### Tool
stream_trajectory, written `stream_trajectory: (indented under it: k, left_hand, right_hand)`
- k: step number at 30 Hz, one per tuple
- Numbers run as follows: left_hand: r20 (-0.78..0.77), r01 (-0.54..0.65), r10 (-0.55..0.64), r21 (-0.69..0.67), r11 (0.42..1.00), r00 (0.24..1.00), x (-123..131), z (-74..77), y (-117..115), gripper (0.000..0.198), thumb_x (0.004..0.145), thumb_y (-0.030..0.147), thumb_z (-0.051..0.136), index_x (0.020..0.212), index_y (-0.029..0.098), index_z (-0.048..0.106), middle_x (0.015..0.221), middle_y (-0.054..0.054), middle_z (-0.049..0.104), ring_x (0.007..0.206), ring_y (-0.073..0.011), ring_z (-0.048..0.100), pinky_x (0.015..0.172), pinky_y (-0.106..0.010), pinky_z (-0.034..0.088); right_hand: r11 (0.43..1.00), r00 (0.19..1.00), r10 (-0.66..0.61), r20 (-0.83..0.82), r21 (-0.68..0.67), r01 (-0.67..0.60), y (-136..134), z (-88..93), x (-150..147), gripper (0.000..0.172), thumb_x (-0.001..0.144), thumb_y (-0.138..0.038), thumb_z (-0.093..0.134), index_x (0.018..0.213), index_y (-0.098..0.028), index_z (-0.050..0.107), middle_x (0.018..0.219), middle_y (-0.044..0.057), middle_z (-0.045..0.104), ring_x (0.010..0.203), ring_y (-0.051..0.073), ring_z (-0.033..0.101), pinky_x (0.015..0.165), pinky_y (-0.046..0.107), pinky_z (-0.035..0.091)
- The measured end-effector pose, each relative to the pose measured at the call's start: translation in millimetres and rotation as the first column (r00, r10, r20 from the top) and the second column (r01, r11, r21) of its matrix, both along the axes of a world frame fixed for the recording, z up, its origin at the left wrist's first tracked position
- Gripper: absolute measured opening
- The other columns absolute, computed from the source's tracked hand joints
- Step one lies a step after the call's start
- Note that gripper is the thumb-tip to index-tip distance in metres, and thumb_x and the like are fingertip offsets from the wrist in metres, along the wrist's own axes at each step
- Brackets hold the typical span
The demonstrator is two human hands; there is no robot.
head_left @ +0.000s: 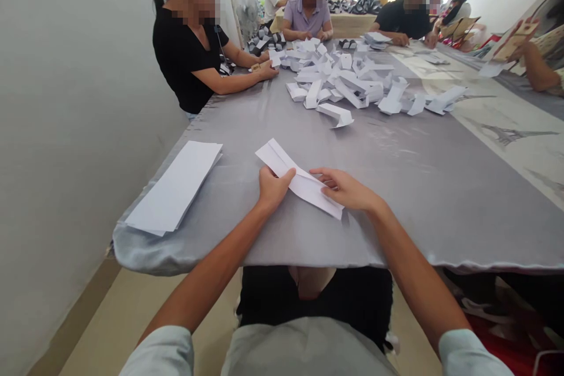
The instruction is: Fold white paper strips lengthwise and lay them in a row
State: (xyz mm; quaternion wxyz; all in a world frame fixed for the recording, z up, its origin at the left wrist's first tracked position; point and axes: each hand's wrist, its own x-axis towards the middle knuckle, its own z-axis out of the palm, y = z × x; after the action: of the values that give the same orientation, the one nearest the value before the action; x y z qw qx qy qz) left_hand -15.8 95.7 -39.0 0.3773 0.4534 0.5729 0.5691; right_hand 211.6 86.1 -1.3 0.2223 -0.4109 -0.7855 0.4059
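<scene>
A folded strip of white paper (304, 183) lies slantwise between my hands, just above or on the grey tablecloth. My left hand (274, 187) grips its near edge, thumb on top and fingers underneath. At the strip's right end is my right hand (341, 188), its thumb and fingers closed about the paper's edge. A crease runs lengthwise along the strip. To my left rests a stack of flat white paper sheets (176, 185), slightly fanned at its edges.
A loose heap of folded white paper pieces (339, 79) covers the table's far middle. Co-workers sit around the grey-covered table (396, 235); one in black (185, 59) is at the left side. A wall (74, 100) borders the left. A fan (247, 6) stands behind.
</scene>
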Motion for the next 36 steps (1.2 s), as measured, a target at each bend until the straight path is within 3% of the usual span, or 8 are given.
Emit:
stream_trajectory:
  k: [5, 8, 11, 14, 17, 21, 29, 36]
  left_hand:
    - [0.074, 0.022, -0.024, 0.025, 0.999, 0.997, 2, 0.5, 0, 0.034, 0.072, 0.03, 0.087, 0.098, 0.015, 0.072, 0.105, -0.013, 0.078, 0.095, -0.028, 0.075, 0.079, -0.039, 0.063]
    - [0.084, 0.056, -0.059, 0.039, 0.998, 0.995, 3, 0.6, -1, 0.033, 0.073, 0.03, 0.087, 0.098, 0.015, 0.072, 0.106, -0.012, 0.077, 0.095, -0.0274, 0.074, 0.081, -0.039, 0.063]
    - [0.04, 0.095, -0.096, 0.016, 0.995, 0.995, 0, -0.3, -1, 0.029, 0.073, 0.033, 0.088, 0.088, 0.014, 0.073, 0.096, -0.012, 0.077, 0.086, -0.0262, 0.074, 0.072, -0.036, 0.061]
    - [0.033, 0.132, -0.132, 0.011, 0.991, 0.991, -2, -0.3, -1, 0.032, 0.074, 0.038, 0.088, 0.089, 0.012, 0.075, 0.093, -0.012, 0.078, 0.082, -0.0249, 0.073, 0.067, -0.033, 0.058]
    - [0.068, 0.193, -0.194, 0.02, 0.981, 0.979, -2, 0.7, -1, 0.037, 0.075, 0.04, 0.088, 0.095, 0.012, 0.075, 0.099, -0.013, 0.079, 0.086, -0.0256, 0.074, 0.071, -0.033, 0.059]
    - [0.094, 0.286, -0.289, 0.04, 0.957, 0.953, 2, 1.2, -2, 0.042, 0.074, 0.04, 0.09, 0.101, 0.012, 0.074, 0.108, -0.015, 0.079, 0.094, -0.0278, 0.076, 0.08, -0.037, 0.062]
    - [0.217, 0.308, -0.301, 0.0, 0.951, 0.929, 3, 8.3, -7, 0.063, 0.07, 0.042, 0.094, 0.118, 0.014, 0.066, 0.103, -0.015, 0.081, 0.08, -0.026, 0.077, 0.068, -0.036, 0.064]
    - [0.21, 0.394, -0.383, -0.013, 0.919, 0.9, 1, 5.6, -6, 0.06, 0.07, 0.042, 0.094, 0.117, 0.013, 0.07, 0.111, -0.018, 0.08, 0.089, -0.0279, 0.079, 0.079, -0.04, 0.066]
  right_hand:
    - [0.946, 0.95, -0.191, 0.249, 0.307, 0.11, 1, -3.4, -9, 0.052, 0.096, -0.008, 0.049, 0.146, -0.016, 0.059, 0.125, 0.015, 0.074, 0.107, 0.028, 0.07, 0.093, 0.041, 0.052]
    - [0.923, 0.909, -0.228, 0.348, 0.374, 0.088, 0, -0.6, -16, 0.047, 0.097, -0.009, 0.05, 0.141, -0.017, 0.063, 0.121, 0.016, 0.075, 0.108, 0.031, 0.07, 0.089, 0.039, 0.051]
    - [0.961, 0.951, -0.146, 0.274, 0.269, 0.07, -4, 9.0, -18, 0.037, 0.099, -0.021, 0.06, 0.134, -0.02, 0.068, 0.115, 0.013, 0.076, 0.099, 0.027, 0.07, 0.084, 0.036, 0.052]
    - [0.999, 0.999, -0.041, -0.024, -0.016, 0.04, -8, 17.0, -18, 0.043, 0.098, -0.047, 0.067, 0.133, -0.021, 0.069, 0.111, 0.01, 0.075, 0.088, 0.022, 0.069, 0.073, 0.032, 0.054]
    - [0.981, 0.974, -0.12, -0.194, -0.176, 0.085, -6, 13.1, -19, 0.047, 0.099, -0.061, 0.059, 0.111, -0.018, 0.073, 0.09, 0.007, 0.071, 0.074, 0.018, 0.063, 0.06, 0.027, 0.049]
    - [0.948, 0.925, -0.286, -0.25, -0.213, 0.235, -1, -5.0, -27, 0.044, 0.094, -0.061, 0.064, 0.082, -0.018, 0.065, 0.074, 0.003, 0.062, 0.063, 0.014, 0.054, 0.052, 0.024, 0.042]
    - [0.902, 0.855, -0.391, -0.342, -0.326, 0.282, -7, -20.3, -43, 0.036, 0.089, -0.054, 0.07, 0.079, -0.019, 0.063, 0.073, 0.005, 0.067, 0.062, 0.017, 0.064, 0.052, 0.027, 0.052]
    - [0.901, 0.842, -0.425, -0.332, -0.246, 0.358, -3, -32.3, -42, 0.037, 0.091, -0.054, 0.065, 0.077, -0.02, 0.062, 0.068, 0.002, 0.063, 0.059, 0.015, 0.056, 0.05, 0.025, 0.044]
